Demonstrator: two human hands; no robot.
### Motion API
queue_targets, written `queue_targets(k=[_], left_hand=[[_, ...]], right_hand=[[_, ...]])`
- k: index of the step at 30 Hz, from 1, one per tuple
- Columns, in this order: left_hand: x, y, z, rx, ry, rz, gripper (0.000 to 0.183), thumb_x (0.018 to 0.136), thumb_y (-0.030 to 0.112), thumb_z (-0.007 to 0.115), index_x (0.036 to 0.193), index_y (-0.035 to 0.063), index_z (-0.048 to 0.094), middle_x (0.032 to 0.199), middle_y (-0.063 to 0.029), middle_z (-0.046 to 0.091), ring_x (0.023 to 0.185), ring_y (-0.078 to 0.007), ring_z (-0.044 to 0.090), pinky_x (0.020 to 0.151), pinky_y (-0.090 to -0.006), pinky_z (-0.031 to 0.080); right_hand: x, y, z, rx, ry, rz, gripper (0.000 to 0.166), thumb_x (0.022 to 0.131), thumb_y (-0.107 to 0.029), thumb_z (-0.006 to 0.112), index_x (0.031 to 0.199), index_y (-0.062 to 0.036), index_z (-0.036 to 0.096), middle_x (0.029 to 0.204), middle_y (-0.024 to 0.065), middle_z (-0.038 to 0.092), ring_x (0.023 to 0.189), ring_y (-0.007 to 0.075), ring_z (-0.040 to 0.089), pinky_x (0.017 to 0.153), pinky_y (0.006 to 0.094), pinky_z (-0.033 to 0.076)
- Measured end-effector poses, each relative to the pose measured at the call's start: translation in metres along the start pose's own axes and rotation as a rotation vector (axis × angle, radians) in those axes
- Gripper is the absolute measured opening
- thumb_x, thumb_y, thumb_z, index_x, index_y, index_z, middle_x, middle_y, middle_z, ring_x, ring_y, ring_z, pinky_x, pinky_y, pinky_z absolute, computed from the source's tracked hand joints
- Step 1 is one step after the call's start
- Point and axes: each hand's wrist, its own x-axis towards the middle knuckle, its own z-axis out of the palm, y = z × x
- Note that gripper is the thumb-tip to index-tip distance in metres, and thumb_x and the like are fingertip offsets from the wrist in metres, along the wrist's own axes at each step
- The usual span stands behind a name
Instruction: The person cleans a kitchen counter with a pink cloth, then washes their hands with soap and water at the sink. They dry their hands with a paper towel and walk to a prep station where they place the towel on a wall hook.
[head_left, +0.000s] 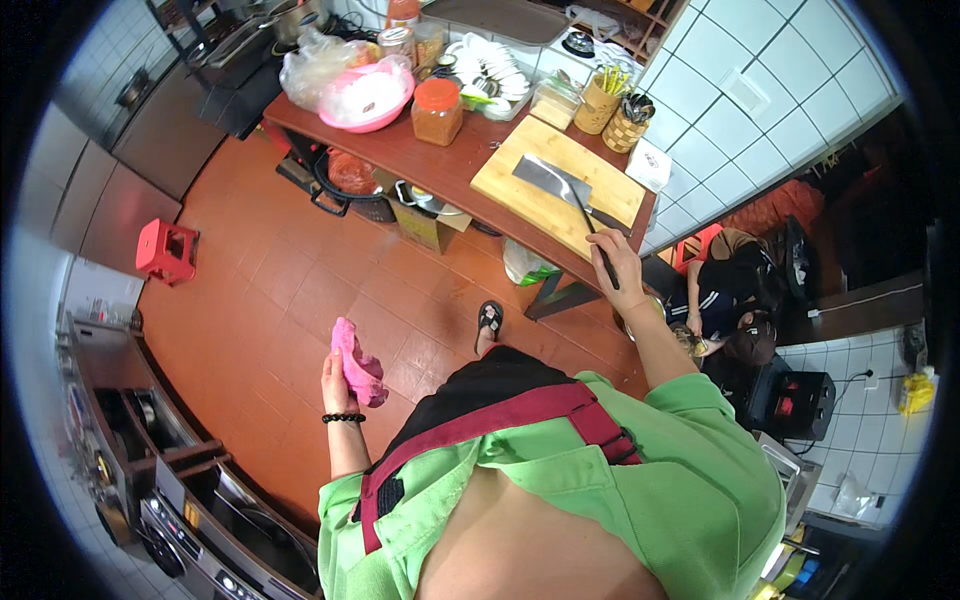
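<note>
My left hand (337, 382), with a dark beaded bracelet at its wrist, grips a crumpled pink cloth (358, 365) above the tiled floor. At the table's near right end, my right hand (617, 270) holds a slim black tool (587, 214) with a thicker handle, perhaps a knife seen edge-on. Its thin end overlaps the view of a cleaver (551, 180) lying flat on a wooden cutting board (499, 176). The cleaver's dark handle points towards the board's right side. Whether the slim tool touches the cleaver, I cannot tell.
The reddish-brown table (465, 169) bears a pink basin (367, 97), a red-lidded jar (437, 112) and utensil holders (622, 127). Under it stand a cardboard box (420, 225) and a dark bucket (360, 202). A person (724, 289) crouches or sits at right. A red stool (166, 251) stands left.
</note>
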Motion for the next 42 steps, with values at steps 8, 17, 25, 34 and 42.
queue_targets(k=[8,17,25,34,42], left_hand=[[0.083,0.017,0.085,0.148,-0.008,-0.081,0.022,0.084,0.016,0.05,0.1,0.0013,0.048,0.091,-0.0082,0.058,0.079,-0.019,0.058,0.068,-0.0318,0.049],[0.149,0.036,0.203,0.273,-0.063,-0.113,0.028,0.084,0.016,0.05,0.105,-0.0019,0.044,0.087,-0.0152,0.058,0.072,-0.0271,0.061,0.061,-0.0362,0.051],[0.218,0.033,0.278,0.521,-0.252,-0.112,0.034,0.083,0.018,0.054,0.107,-0.0037,0.043,0.092,-0.0118,0.057,0.075,-0.0245,0.061,0.066,-0.0323,0.05],[0.29,0.039,0.27,0.437,-0.425,-0.286,0.033,0.083,0.017,0.053,0.107,-0.0028,0.041,0.094,-0.0143,0.056,0.074,-0.0256,0.061,0.064,-0.035,0.051],[0.315,0.048,0.256,0.442,-0.426,-0.383,0.037,0.082,0.017,0.054,0.111,-0.0026,0.041,0.099,-0.0137,0.055,0.08,-0.0252,0.06,0.068,-0.0335,0.049]], right_hand=[[0.046,0.14,0.064,-0.21,-0.251,0.086,0.027,0.068,-0.001,0.054,0.093,-0.0105,0.052,0.101,0.0108,0.046,0.09,0.0289,0.05,0.071,0.0353,0.044],[0.085,0.207,0.127,-0.263,-0.304,-0.236,0.027,0.072,-0.004,0.048,0.098,-0.0106,0.051,0.114,0.0102,0.045,0.106,0.0256,0.045,0.084,0.0332,0.042],[0.113,0.123,0.21,0.154,-0.423,0.187,0.019,0.077,-0.01,0.049,0.095,-0.0066,0.052,0.095,0.0087,0.05,0.093,0.0267,0.05,0.074,0.0346,0.044],[0.134,0.124,0.233,0.829,-0.161,0.965,0.012,0.074,-0.005,0.049,0.084,-0.0016,0.055,0.066,0.004,0.054,0.057,0.013,0.051,0.054,0.0277,0.043],[0.19,0.12,0.269,0.505,-0.397,0.814,0.019,0.08,-0.021,0.048,0.087,-0.0056,0.056,0.068,0.0066,0.057,0.062,0.0207,0.056,0.054,0.0317,0.043]])
